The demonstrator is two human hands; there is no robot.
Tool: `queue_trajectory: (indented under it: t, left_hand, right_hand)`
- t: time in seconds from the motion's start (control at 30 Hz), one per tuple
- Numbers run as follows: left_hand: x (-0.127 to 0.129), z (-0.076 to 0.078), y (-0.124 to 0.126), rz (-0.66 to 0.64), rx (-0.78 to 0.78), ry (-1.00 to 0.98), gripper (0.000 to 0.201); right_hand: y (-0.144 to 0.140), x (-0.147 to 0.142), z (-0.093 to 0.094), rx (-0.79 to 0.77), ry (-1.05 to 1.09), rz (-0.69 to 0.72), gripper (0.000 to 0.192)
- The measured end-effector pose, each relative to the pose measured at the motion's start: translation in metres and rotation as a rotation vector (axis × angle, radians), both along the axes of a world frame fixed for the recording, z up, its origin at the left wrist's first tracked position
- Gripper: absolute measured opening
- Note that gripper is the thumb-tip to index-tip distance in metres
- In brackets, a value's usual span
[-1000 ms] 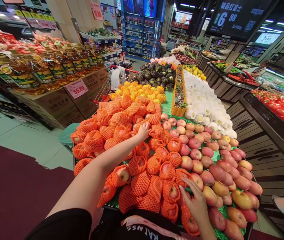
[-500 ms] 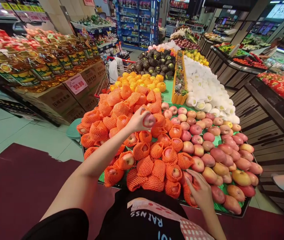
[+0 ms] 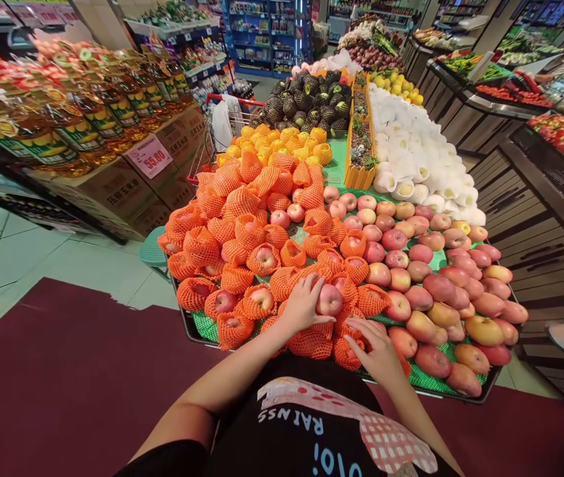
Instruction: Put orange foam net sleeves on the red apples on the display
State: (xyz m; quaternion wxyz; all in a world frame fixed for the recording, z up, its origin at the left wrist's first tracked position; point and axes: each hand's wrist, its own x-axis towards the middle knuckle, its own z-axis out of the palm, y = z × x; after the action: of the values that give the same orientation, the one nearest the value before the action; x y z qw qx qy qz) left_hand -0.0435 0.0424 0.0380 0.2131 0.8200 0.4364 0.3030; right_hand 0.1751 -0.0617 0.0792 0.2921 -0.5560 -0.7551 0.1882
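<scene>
Cupping an apple (image 3: 330, 300) nearer than the yellow planter (image 3: 360, 177), the left hand (image 3: 303, 307) should find it firm, smooth, bruisable, best held round its sides; the right hand (image 3: 380, 354) spreads loosely.

Your left hand (image 3: 304, 305) holds a bare apple (image 3: 331, 301) over the near part of the orange-netted pile (image 3: 244, 202), fingers curved round its left side. Your right hand (image 3: 378, 351) is at that pile's near right edge, fingers spread; you can't tell whether they touch the netting. Right of the pile you have loose apples (image 3: 421, 253); just behind it, yellow-netted fruit (image 3: 291, 154), then dark-netted fruit (image 3: 306, 103). Behind it to the right are a yellow-fenced planter (image 3: 360, 177) and white-wrapped fruit (image 3: 405, 142). Left of the pile you see a green stool (image 3: 155, 249) and, farther left, oil bottles (image 3: 95, 118) on cardboard boxes (image 3: 117, 192).
</scene>
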Motion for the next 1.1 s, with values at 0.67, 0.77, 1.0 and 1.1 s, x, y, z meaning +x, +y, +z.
queue_trajectory:
  t: [0.67, 0.77, 1.0, 1.1]
  left_hand:
    - [-0.013, 0.042, -0.067, -0.314, -0.249, -0.579, 0.06]
    - [-0.01, 0.039, -0.061, -0.102, -0.307, -0.586, 0.048]
    - [-0.01, 0.04, -0.061, -0.282, -0.52, -0.589, 0.035]
    - [-0.011, 0.037, -0.06, -0.296, -0.516, -0.576, 0.041]
  right_hand:
    - [-0.022, -0.039, -0.013, -0.659, 1.087, -0.078, 0.059]
    - [-0.022, -0.033, -0.008, -0.577, 0.954, -0.035, 0.071]
    - [-0.025, -0.021, -0.013, -0.322, 0.7, -0.07, 0.058]
    - [-0.025, -0.021, -0.008, -0.289, 0.653, -0.029, 0.057]
